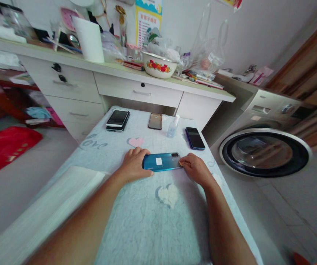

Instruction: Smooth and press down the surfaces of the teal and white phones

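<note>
A blue smartphone (162, 166) lies back up on the cloth-covered table, with a small white sticker on its back and a dark camera block at its right end. My left hand (133, 163) grips the left end, thumb along the near edge and fingers along the far one. At the right end, the closed fingers of my right hand (195, 168) press against the phone's edge by the camera. Something small and brownish shows at those fingertips; I cannot make out what it is. Beyond the phone stand a clear spray bottle (172, 127) and a phone case (155, 121).
A dark phone (195, 138) lies on the table's right side, and a stack of phones (118, 120) at the far left. Behind is a white desk (158, 92) bearing a flowered enamel bowl (159, 65) and a paper roll (88, 40). A washing machine (266, 110) stands right.
</note>
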{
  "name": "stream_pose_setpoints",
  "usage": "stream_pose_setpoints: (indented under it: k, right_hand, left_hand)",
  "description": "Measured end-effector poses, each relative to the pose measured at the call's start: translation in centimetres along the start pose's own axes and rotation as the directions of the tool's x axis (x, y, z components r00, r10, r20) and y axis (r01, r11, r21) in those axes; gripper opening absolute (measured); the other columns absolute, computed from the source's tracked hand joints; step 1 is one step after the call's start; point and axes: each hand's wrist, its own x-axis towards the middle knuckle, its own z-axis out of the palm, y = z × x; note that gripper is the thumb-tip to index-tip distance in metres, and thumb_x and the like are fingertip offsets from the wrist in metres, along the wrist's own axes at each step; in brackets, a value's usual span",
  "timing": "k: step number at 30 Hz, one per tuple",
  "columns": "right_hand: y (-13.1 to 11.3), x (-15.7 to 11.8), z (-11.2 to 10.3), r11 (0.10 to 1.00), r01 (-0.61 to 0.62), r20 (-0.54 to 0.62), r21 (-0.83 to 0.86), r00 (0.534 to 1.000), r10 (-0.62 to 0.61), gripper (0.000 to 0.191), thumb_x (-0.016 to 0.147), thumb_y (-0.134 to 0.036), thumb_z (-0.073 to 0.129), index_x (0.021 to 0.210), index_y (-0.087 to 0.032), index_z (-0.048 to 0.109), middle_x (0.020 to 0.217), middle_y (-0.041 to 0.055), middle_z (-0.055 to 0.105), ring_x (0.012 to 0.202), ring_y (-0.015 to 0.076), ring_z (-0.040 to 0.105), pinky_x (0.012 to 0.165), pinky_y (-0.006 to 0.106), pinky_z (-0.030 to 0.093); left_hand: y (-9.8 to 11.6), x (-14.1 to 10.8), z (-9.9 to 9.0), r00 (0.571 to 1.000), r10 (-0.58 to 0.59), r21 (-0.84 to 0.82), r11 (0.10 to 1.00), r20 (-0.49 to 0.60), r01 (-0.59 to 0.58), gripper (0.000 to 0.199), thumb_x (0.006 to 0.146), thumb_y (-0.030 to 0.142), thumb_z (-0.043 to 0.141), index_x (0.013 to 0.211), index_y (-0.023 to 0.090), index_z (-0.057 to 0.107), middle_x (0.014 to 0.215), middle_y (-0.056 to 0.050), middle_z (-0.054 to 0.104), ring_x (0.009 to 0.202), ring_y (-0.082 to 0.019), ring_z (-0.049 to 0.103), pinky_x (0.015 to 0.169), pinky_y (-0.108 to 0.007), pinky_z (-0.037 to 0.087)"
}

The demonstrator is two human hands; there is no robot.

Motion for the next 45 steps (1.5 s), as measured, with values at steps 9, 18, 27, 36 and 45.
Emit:
stream_pose_setpoints:
  k: [9, 18, 27, 36, 45]
  right_hand:
    - [-1.6, -0.1, 0.2, 0.999, 0.027, 0.049, -0.030, 0.998, -0.025, 0.019, 0.085, -0.013, 0.051, 0.085, -0.019, 0.069, 0.084, 0.0033, 0.059, 0.081, 0.0141, 0.054, 0.074, 0.024, 0.038]
    - [-4.6, 0.1, 1.9, 0.990, 0.102, 0.090, -0.102, 0.992, -0.093, 0.019, 0.089, -0.016, 0.049, 0.082, -0.021, 0.066, 0.083, 0.0022, 0.057, 0.080, 0.0138, 0.052, 0.069, 0.023, 0.036]
    - [-6.8, 0.4, 2.6, 0.982, 0.123, 0.110, -0.142, 0.988, -0.107, 0.016, 0.089, -0.018, 0.051, 0.085, -0.021, 0.066, 0.087, 0.0034, 0.059, 0.085, 0.0156, 0.053, 0.066, 0.024, 0.036]
    - [-4.0, -0.2, 1.0, 0.992, 0.048, 0.100, -0.113, 0.994, -0.037, 0.017, 0.085, -0.011, 0.051, 0.083, -0.022, 0.064, 0.085, 0.0019, 0.057, 0.085, 0.0148, 0.052, 0.069, 0.023, 0.035]
    - [-1.4, -0.1, 0.5, 0.995, -0.012, 0.035, -0.095, 0.999, 0.015, 0.018, 0.088, -0.017, 0.051, 0.083, -0.021, 0.068, 0.082, 0.0025, 0.055, 0.083, 0.0146, 0.052, 0.074, 0.024, 0.036]
  left_hand:
    - [0.2, 0.0, -0.1, 1.000, -0.007, 0.006, 1.000, 0.002, 0.007, 0.063, 0.057, 0.051, 0.069, 0.112, 0.027, 0.051, 0.111, -0.005, 0.049, 0.105, -0.029, 0.044, 0.089, -0.038, 0.036]
    - [0.3, 0.0, -0.2, 1.000, -0.016, 0.010, 1.000, 0.011, 0.016, 0.064, 0.056, 0.051, 0.070, 0.113, 0.028, 0.052, 0.112, -0.005, 0.050, 0.106, -0.029, 0.044, 0.091, -0.038, 0.036]
    - [0.0, 0.1, 0.1, 1.000, 0.004, 0.021, 1.000, -0.013, -0.004, 0.066, 0.056, 0.052, 0.070, 0.114, 0.027, 0.051, 0.110, -0.005, 0.049, 0.105, -0.029, 0.045, 0.090, -0.038, 0.036]
    - [0.1, 0.0, 0.0, 1.000, -0.006, 0.014, 1.000, 0.002, 0.006, 0.063, 0.057, 0.052, 0.069, 0.112, 0.029, 0.052, 0.111, -0.004, 0.050, 0.105, -0.029, 0.044, 0.089, -0.038, 0.036]
    - [0.1, 0.0, -0.1, 1.000, -0.005, 0.000, 1.000, 0.002, 0.005, 0.062, 0.057, 0.050, 0.069, 0.112, 0.028, 0.051, 0.111, -0.005, 0.049, 0.106, -0.029, 0.044, 0.091, -0.038, 0.036]
